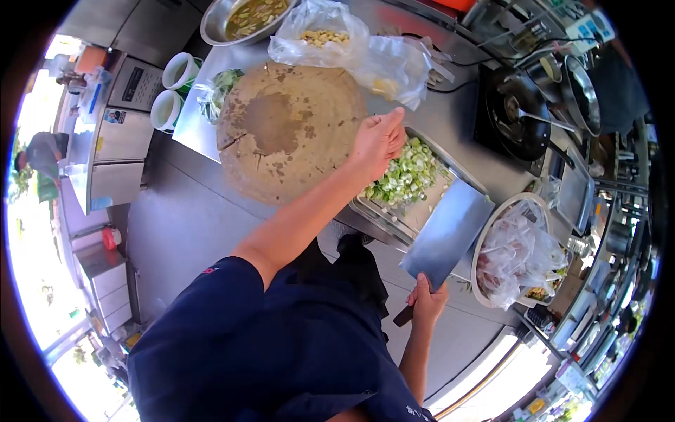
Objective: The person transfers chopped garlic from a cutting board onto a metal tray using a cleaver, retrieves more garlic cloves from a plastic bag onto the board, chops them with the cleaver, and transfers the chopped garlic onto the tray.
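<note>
My left hand [380, 143] is closed, its fingers curled together, above the left end of a metal tray [416, 216]. Whether anything is inside those fingers is hidden. Chopped green onions [408, 172] are heaped in that tray, just beside and below the hand. My right hand [427, 302] grips a cleaver [450, 228] by its dark handle. The broad blade points up and away from me, over the tray's right end. To the left of my left hand lies a thick round wooden chopping board [327, 105], cracked and stained with damp patches.
Beyond the board are a plastic bag with yellowish pieces [323, 36] and a metal bowl of liquid [211, 28]. Bagged greens [219, 95] lie left. A wok [500, 133] sits on a black burner. A basin [477, 278] with plastic bags stands right. Another person [43, 156] is far left.
</note>
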A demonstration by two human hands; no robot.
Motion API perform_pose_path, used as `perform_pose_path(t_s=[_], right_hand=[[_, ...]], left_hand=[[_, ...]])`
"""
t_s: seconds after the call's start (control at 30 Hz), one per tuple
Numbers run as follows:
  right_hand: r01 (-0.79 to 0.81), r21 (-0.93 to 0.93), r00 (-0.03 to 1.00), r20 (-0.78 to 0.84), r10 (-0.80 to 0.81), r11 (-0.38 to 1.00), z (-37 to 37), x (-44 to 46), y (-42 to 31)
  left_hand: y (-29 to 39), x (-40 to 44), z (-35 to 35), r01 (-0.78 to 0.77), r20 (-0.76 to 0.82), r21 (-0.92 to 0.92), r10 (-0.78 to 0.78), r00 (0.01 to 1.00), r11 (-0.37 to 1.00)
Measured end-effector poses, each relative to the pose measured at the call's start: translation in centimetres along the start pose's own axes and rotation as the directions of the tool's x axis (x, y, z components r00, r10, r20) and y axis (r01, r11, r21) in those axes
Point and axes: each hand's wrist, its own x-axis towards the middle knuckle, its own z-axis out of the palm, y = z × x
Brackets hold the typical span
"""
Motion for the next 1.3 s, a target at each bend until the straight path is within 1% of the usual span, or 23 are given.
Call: perform_pose_path(t_s=[0.03,0.13,0.2,0.23,0.27,0.3,0.33,0.37,0.4,0.43,0.5,0.53,0.6,0.73,0.83,0.93,1.0,1.03,1.1,1.13,1.2,1.23,1.3], right_hand=[[0.038,-0.051,0.998,0.055,-0.035,0.998,3.7,1.9,-0.9],[0.044,-0.274,0.983,0.182,0.007,0.961,11.4,2.0,-2.4],[0.088,-0.481,0.979,0.201,0.012,0.872,16.8,1.7,-4.5],[0.301,-0.523,0.948,0.258,-0.189,0.798,18.9,2.2,-3.7],[0.467,-0.592,0.884,0.292,-0.366,0.656,20.8,2.3,-3.0],[0.443,-0.643,0.896,0.297,-0.33,0.625,22.9,1.9,-4.3],[0.412,-0.692,0.911,0.295,-0.288,0.593,24.8,1.5,-5.6],[0.396,-0.702,0.918,0.282,-0.279,0.592,26.2,1.4,-5.7],[0.5,-0.72,0.857,0.335,-0.391,0.48,27.2,1.7,-5.4],[0.591,-0.726,0.777,0.394,-0.492,0.352,28.2,2.4,-5.1],[0.595,-0.747,0.76,0.404,-0.509,0.296,29.6,3.3,-3.9],[0.61,-0.757,0.735,0.429,-0.525,0.236,29.9,3.5,-3.5],[0.585,-0.773,0.761,0.415,-0.499,0.248,30.8,3.6,-3.1],[0.525,-0.755,0.836,0.371,-0.405,0.392,31.9,3.1,-3.2],[0.496,-0.742,0.86,0.346,-0.375,0.451,32.4,3.4,-3.3],[0.477,-0.744,0.873,0.339,-0.35,0.468,32.1,3.3,-3.2],[0.457,-0.757,0.883,0.325,-0.339,0.466,32.3,3.4,-3.3],[0.463,-0.756,0.88,0.329,-0.342,0.464,32.2,3.4,-3.6],[0.467,-0.754,0.878,0.332,-0.345,0.463,32.0,3.5,-3.7],[0.467,-0.757,0.879,0.336,-0.339,0.458,31.8,3.7,-3.5],[0.468,-0.758,0.879,0.343,-0.332,0.454,31.3,4.0,-3.1],[0.493,-0.747,0.864,0.363,-0.349,0.445,31.1,4.3,-2.9],[0.52,-0.736,0.848,0.385,-0.364,0.433,31.2,4.6,-3.2]], left_hand=[[4.1,1.0,-3.2,-0.119,-0.087,0.125,0.13,0.988,0.985],[11.0,4.3,-11.3,-0.186,-0.108,0.218,0.213,0.971,0.958],[15.2,8.2,-14.9,-0.228,-0.073,0.655,0.36,0.93,0.72],[16.8,10.3,-15.8,-0.233,-0.07,0.642,0.359,0.931,0.73],[18.3,12.2,-16.8,-0.31,0.046,0.777,0.441,0.896,0.549],[19.6,14.4,-17.6,-0.377,0.18,0.863,0.493,0.851,0.336],[20.5,17.1,-18.6,-0.38,0.182,0.857,0.485,0.855,0.348],[20.8,20.0,-19.8,-0.363,0.26,0.908,0.399,0.879,0.208],[20.7,23.1,-20.9,-0.362,0.329,0.93,0.302,0.895,0.061],[20.5,26.8,-21.5,-0.374,0.339,0.925,0.295,0.894,0.071],[18.6,32.4,-22.7,-0.37,0.349,0.825,-0.13,0.928,-0.427],[17.6,33.0,-23.2,-0.379,0.354,0.827,-0.139,0.925,-0.415],[16.4,34.4,-23.8,-0.457,0.464,0.793,-0.086,0.882,-0.404],[15.1,30.8,-22.1,-0.438,0.382,0.754,-0.215,0.899,-0.49],[14.9,31.1,-23.0,-0.512,0.445,0.734,-0.254,0.859,-0.447],[13.9,32.8,-24.8,-0.546,0.509,0.673,-0.224,0.831,-0.499],[13.4,33.5,-25.1,-0.539,0.542,0.767,-0.098,0.834,-0.347],[13.6,33.6,-25.3,-0.541,0.543,0.766,-0.102,0.834,-0.346],[14.4,33.9,-25.9,-0.533,0.534,0.844,0.013,0.845,-0.06],[15.0,34.0,-26.3,-0.533,0.534,0.844,0.011,0.845,-0.061],[16.1,34.2,-26.9,-0.455,0.458,0.866,0.038,0.888,0.205],[17.7,33.3,-26.3,-0.453,0.455,0.868,0.039,0.89,0.203],[20.5,31.7,-25.2,-0.19,0.281,0.916,-0.225,0.933,0.354]])
